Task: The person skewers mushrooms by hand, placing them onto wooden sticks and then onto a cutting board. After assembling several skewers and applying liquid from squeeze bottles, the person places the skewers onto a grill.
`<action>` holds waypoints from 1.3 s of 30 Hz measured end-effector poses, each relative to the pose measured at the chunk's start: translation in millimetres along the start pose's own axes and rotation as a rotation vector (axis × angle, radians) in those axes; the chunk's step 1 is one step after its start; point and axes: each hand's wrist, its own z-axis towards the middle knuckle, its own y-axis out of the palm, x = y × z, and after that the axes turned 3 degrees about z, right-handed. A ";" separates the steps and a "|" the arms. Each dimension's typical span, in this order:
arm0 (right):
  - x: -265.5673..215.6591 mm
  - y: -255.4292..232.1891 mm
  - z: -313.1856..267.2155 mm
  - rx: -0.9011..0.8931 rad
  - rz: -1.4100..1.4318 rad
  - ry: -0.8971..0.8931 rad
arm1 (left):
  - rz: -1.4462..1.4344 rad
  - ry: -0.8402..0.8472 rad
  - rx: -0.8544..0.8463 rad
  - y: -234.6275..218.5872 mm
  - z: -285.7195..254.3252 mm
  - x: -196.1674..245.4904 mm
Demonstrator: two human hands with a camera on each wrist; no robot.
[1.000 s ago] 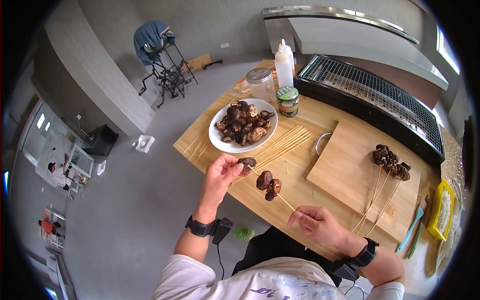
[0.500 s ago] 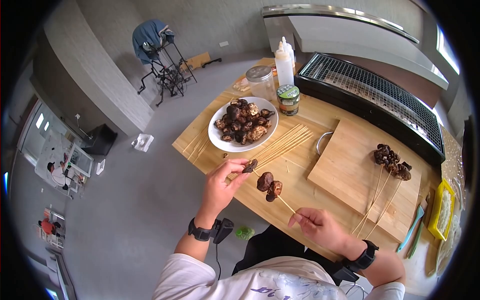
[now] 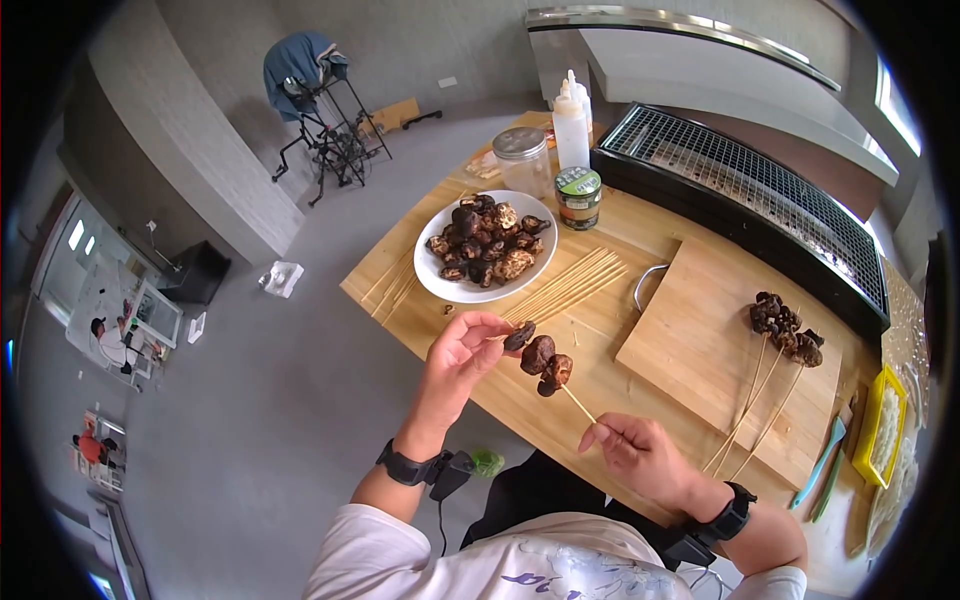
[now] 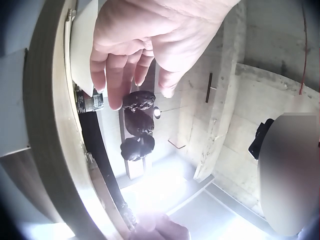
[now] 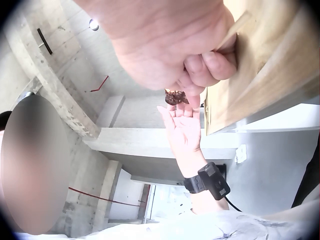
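Note:
My right hand pinches the lower end of a bamboo skewer between thumb and fingers. Several dark brown shiitake mushrooms are threaded along its upper part. At the far end sits another mushroom, with the fingertips of my left hand right at it. In the left wrist view, the fingers of that hand are loosely extended and its thumb stands apart, above the row of mushrooms. The right wrist view has my right fingers curled round the skewer, most of which they hide.
A white plate heaped with mushrooms stands at the table's left, beside loose skewers. Mushroom skewers lie on the cutting board. Behind are a jar, squeeze bottles and a black grill. A yellow tray stands far right.
My left hand brought the end mushroom down the skewer, closer to the others, and its fingers loosened from their pinch. The right hand keeps its hold, nearly still.

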 end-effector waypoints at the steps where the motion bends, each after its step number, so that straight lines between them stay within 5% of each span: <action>1: 1.1 -0.6 0.2 0.000 0.051 0.021 | -0.002 0.001 0.000 1.7 1.0 -1.2; 9: -1.6 -2.4 1.0 0.011 0.460 0.048 | -0.080 -0.071 0.220 20.3 -7.5 -7.6; 12: -8.9 -4.8 -0.1 0.110 0.609 -0.013 | 0.067 -0.133 0.089 44.4 -28.7 -0.8; 16: -6.2 -4.6 3.9 0.228 0.631 -0.186 | 0.090 -0.323 -0.320 79.0 -42.7 13.4; 19: -0.4 -10.8 6.9 0.283 0.542 -0.246 | 0.084 -0.334 -0.426 93.9 -29.9 21.3; 24: -11.5 -16.7 0.6 0.270 0.619 -0.271 | -0.027 -0.469 -0.451 113.5 -14.6 24.0; 26: -18.6 -16.9 -3.1 0.240 0.728 -0.272 | 0.148 -0.192 -0.318 122.7 -12.4 13.9; 27: -21.4 -17.1 -4.0 0.279 0.745 -0.253 | 0.155 -0.187 -0.319 126.9 -11.5 15.0; 31: -31.0 -22.6 -8.0 0.409 0.775 -0.215 | 0.202 -0.328 -0.340 138.2 -3.4 20.4; 36: -37.5 -38.6 -11.0 0.407 0.727 -0.212 | 0.177 -0.360 -0.386 138.0 10.3 19.0; 39: -38.6 -55.8 -12.5 0.719 0.118 -0.334 | 0.194 -0.412 -0.382 135.1 23.8 19.1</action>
